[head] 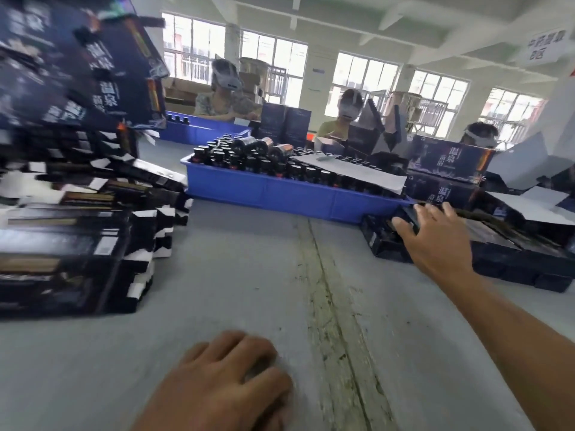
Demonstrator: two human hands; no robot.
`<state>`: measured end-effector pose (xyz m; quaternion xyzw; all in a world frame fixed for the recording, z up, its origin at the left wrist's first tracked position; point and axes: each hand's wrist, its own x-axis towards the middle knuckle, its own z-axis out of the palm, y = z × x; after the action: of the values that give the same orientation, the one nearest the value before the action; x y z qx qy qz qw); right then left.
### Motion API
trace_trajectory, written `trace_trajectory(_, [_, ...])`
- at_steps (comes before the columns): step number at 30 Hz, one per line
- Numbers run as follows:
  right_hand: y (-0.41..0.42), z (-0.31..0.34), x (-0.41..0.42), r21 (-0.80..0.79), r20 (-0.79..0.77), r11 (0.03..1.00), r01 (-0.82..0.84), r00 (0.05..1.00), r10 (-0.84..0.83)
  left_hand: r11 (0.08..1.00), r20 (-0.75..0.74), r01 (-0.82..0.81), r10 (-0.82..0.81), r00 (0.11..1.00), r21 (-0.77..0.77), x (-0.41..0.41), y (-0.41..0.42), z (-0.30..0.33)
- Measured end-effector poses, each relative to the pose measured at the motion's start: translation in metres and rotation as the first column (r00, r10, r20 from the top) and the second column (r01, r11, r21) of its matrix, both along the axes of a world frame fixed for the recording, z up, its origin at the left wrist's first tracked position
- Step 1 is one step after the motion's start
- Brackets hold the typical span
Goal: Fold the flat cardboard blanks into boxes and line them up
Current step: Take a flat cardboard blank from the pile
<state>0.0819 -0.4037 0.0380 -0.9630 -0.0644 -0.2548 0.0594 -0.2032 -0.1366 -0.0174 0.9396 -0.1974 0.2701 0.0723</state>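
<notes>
The right hand (435, 236) reaches out to the stack of flat blanks (497, 244) lying on the grey surface (249, 275), its grip spread, fingers extended over the near-left corner of the top blank. The fingertips seem to touch the dark card, but nothing is pinched yet. The left hand (230, 377) rests palm down on the surface, well short of that grip and to its left, fingers loosely curled and holding nothing.

The step in hand looks like drawing one blank off the pile. To do it well, the fingers should catch only the topmost sheet at its corner, slide it toward the body so it parts from those beneath, then close thumb under and fingers over before lifting; taking two at once would slow the folding.

The blanks lie directly under and beyond the grip, stretching away to its right. Just past the fingertips sits a blue tray (280, 194) full of dark bottles. Far to the left of the grip, across open surface, folded boxes (77, 244) are piled in rows, which is probably where a finished box belongs.
</notes>
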Motion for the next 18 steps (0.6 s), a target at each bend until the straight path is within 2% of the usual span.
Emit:
trace_trajectory(2, [0.015,-0.004,-0.021,0.062,0.006,0.99,-0.127,0.992,0.127,1.0,-0.035,0.0,0.0,0.999,-0.003,-0.007,-0.002,-0.007])
trace_trajectory(4, [0.032,-0.012,-0.048,0.118,-0.052,0.962,-0.246,0.966,0.253,0.996,-0.091,-0.083,0.08,0.993,-0.025,-0.013,0.001,-0.004])
trace_trajectory(6, [0.055,-0.02,-0.084,0.163,-0.121,0.924,-0.345,0.923,0.366,0.992,-0.159,-0.087,0.073,0.985,-0.088,-0.02,0.004,-0.004])
trace_trajectory(10, [0.082,-0.031,-0.141,0.288,-0.165,0.853,-0.435,0.855,0.492,0.989,-0.195,-0.077,0.051,0.979,-0.124,-0.015,0.012,-0.002])
trace_trajectory(14, [0.106,-0.028,-0.179,0.345,-0.283,0.823,-0.451,0.786,0.549,0.934,-0.094,-0.318,0.306,0.947,-0.163,-0.006,0.062,0.017])
trace_trajectory(18, [0.117,-0.019,-0.204,0.402,-0.373,0.811,-0.426,0.733,0.57,0.76,-0.147,-0.625,0.607,0.781,-0.18,-0.005,0.127,0.025])
